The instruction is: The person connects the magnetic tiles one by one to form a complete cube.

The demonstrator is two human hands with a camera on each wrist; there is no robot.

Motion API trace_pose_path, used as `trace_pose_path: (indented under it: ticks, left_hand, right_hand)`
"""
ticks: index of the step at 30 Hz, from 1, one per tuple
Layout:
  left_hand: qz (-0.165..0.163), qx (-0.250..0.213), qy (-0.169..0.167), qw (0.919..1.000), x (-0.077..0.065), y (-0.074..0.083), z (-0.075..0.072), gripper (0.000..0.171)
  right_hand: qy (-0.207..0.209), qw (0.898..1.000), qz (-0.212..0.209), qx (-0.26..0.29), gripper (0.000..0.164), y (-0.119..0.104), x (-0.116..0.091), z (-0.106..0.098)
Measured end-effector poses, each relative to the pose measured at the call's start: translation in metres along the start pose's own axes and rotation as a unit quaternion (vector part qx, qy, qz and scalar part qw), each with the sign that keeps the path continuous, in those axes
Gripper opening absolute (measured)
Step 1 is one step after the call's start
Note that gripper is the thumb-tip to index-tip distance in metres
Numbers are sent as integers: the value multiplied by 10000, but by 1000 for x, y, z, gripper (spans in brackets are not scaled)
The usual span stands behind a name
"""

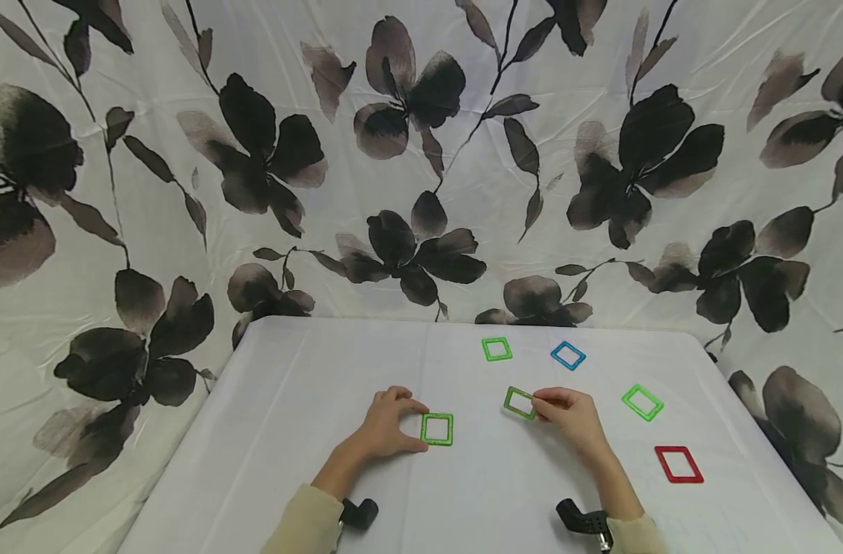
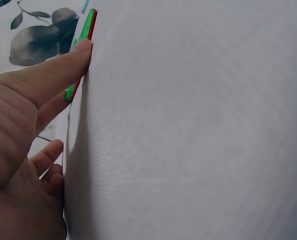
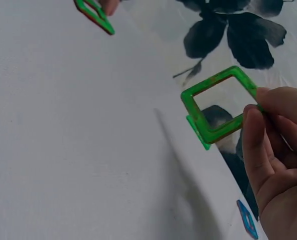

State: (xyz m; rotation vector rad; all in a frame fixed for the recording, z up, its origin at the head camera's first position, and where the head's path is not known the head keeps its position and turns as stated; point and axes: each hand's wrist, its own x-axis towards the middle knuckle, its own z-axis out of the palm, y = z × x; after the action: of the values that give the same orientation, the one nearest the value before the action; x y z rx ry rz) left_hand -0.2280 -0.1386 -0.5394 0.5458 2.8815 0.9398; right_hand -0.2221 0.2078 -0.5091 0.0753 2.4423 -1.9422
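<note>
On the white table, my left hand (image 1: 385,425) holds a green square frame tile (image 1: 437,442), thumb at its near left corner and a finger at its far left corner. The left wrist view shows this tile edge-on, with a red layer (image 2: 92,31) along the side facing the table. To the right, my right hand (image 1: 575,417) pinches another green square frame tile (image 3: 193,107) by one side between thumb and fingers. That tile is tilted and raised off the table, casting a shadow below.
A green frame tile (image 1: 496,358) and a blue frame tile (image 1: 578,361) lie toward the table's far edge. Further right are another green frame tile (image 1: 655,411) and a red frame tile (image 1: 679,480). A flower-patterned cloth (image 1: 518,254) hangs behind the table (image 1: 338,362).
</note>
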Motion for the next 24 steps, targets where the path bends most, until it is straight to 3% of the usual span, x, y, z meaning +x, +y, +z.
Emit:
trace_pose_path:
  ticks: [7,15,24]
  left_hand:
    - [-5,-97,-5,10000,-2,1,2,55]
    - [1,-85,-22,10000,-2,2,5,54]
    - [-214,-107,15,9997,0,4,0,53]
  right_hand:
    - [-15,9996,-252,139,16,1,-4,18]
    - [-605,9960,-646,140,15,1,-2,42]
    - [-1100,9890,-907,383,15,-29,-1,68]
